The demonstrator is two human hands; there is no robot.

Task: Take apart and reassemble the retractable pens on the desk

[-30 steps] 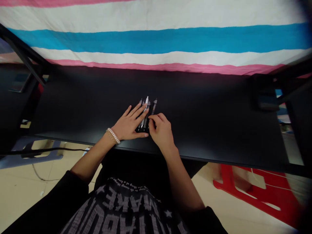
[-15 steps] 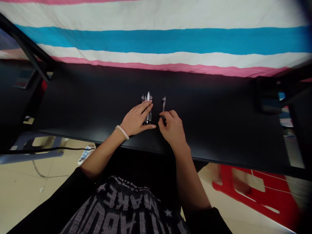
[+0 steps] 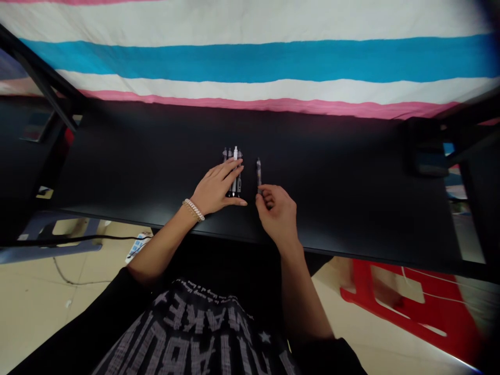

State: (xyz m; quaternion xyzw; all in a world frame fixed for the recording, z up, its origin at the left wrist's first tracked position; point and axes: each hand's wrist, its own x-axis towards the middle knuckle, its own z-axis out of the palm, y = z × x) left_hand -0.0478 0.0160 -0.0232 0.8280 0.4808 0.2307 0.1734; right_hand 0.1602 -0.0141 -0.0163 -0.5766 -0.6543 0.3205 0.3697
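Several pens lie side by side on the black table, a white pen among the darker and clear ones. My left hand rests flat over this row, fingers stretched across the pens and thumb out near their lower ends. To the right, apart from the row, is a clear pen pointing away from me. Its near end is pinched between the thumb and forefinger of my right hand, which hide that end.
A striped cloth hangs along the table's back edge. Black metal frame bars stand at the left. A red plastic stool is below at the right, a grey-blue stool at the left, with a cable crossing it.
My right hand has shifted slightly toward me, still at the near end of the separate pen. That pen has turned straighter and sits a little nearer the row. My left hand stays over the row.
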